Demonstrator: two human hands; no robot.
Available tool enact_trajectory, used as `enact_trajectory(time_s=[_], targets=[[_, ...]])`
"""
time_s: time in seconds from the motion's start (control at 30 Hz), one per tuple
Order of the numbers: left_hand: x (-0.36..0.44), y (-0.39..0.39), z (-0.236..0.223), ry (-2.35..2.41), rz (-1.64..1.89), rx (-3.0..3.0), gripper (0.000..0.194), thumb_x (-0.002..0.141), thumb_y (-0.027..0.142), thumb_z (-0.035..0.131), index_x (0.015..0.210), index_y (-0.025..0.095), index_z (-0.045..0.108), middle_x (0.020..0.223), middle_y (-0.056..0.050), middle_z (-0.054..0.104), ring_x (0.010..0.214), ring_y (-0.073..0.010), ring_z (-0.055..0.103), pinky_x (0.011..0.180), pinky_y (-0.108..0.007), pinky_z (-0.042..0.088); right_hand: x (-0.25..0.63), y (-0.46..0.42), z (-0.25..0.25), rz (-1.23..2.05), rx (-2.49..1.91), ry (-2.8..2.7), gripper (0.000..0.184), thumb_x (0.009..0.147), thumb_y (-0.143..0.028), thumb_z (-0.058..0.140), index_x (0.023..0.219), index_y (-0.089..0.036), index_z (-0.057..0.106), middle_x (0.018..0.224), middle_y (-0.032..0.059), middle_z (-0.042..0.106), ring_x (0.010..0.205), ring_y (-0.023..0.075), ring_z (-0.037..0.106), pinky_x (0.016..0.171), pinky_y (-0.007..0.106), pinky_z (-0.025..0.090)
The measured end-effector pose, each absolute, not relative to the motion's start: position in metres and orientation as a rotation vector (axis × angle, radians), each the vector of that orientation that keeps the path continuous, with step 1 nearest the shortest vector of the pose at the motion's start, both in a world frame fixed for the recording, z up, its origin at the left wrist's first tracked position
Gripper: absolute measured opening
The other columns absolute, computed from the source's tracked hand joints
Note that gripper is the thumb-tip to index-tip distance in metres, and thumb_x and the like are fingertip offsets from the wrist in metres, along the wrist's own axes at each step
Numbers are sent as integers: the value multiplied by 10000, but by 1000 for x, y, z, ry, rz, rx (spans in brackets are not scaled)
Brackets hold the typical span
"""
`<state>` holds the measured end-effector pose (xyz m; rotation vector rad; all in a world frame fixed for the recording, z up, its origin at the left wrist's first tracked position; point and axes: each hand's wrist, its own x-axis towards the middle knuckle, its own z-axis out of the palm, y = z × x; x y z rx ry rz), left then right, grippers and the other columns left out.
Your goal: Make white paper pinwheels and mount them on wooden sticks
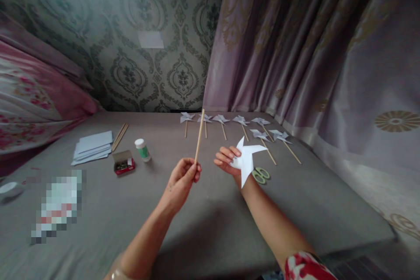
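Observation:
A thin wooden stick (200, 138) stands nearly upright in my left hand (184, 180), its lower end between thumb and closed fingers. My right hand (229, 160) pinches a white folded paper pinwheel (246, 159), whose pointed blades spread toward the right. Stick and pinwheel are apart, both held above the grey-covered table. Green-handled scissors (261, 175) lie just beyond my right forearm, partly hidden by it. Several paper pinwheels on sticks (241, 120) are laid out at the back of the table, past my hands.
On the left are a stack of white paper (93, 148), loose wooden sticks (120, 137), an open red box of small metal pieces (124, 165) and a white-capped green bottle (142, 150). A blurred-out packet (59, 203) lies nearer. Curtains (295, 52) hang along the right.

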<state>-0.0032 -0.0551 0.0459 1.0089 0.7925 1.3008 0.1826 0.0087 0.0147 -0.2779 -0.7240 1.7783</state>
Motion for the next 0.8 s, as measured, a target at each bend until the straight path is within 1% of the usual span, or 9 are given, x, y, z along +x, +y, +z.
enact_trajectory(time_s=[0.13,0.23,0.33,0.43,0.63,0.7,0.8], targets=[[0,-66,40,678,1209,906,272,713,380,739,831,181,596,728,3,533,577,-70,409,547,-215,326,174,16,36,1683,-210,-725,474,659,-450,703,414,-215,371,534,-43,218,508,124,157,553,288,253],[-4,-68,38,680,1192,843,270,702,362,749,853,188,607,719,3,513,610,-79,408,558,-206,328,165,23,45,1589,-189,-710,466,711,-474,656,426,-221,389,538,-42,199,510,130,144,553,292,250],[-7,-68,36,720,1182,831,285,738,399,718,908,195,616,695,13,477,609,-82,393,554,-203,319,157,30,51,1537,-163,-709,444,760,-467,620,445,-229,416,545,-38,222,518,139,164,575,304,261],[-8,-69,33,741,1168,874,311,800,452,646,981,201,611,638,38,405,548,-76,318,515,-210,266,152,35,58,1511,-114,-674,425,781,-442,615,458,-230,437,538,-38,249,512,137,188,571,300,273],[-8,-69,31,734,1155,880,326,842,450,597,1001,166,582,588,66,325,515,-65,236,499,-223,178,147,37,61,1589,142,-534,355,785,-285,647,476,-212,488,518,-61,296,464,99,200,505,247,274],[-8,-70,32,712,1131,863,315,861,434,577,1011,157,572,589,67,332,510,-60,232,501,-225,166,146,37,57,1628,179,-515,341,778,-253,658,481,-209,496,516,-67,300,456,92,206,496,239,278],[-8,-72,32,677,1092,834,298,873,415,564,1005,148,571,586,65,350,499,-52,231,501,-228,155,146,38,52,1658,163,-508,345,783,-250,659,486,-207,489,520,-70,302,456,90,209,497,242,289]])
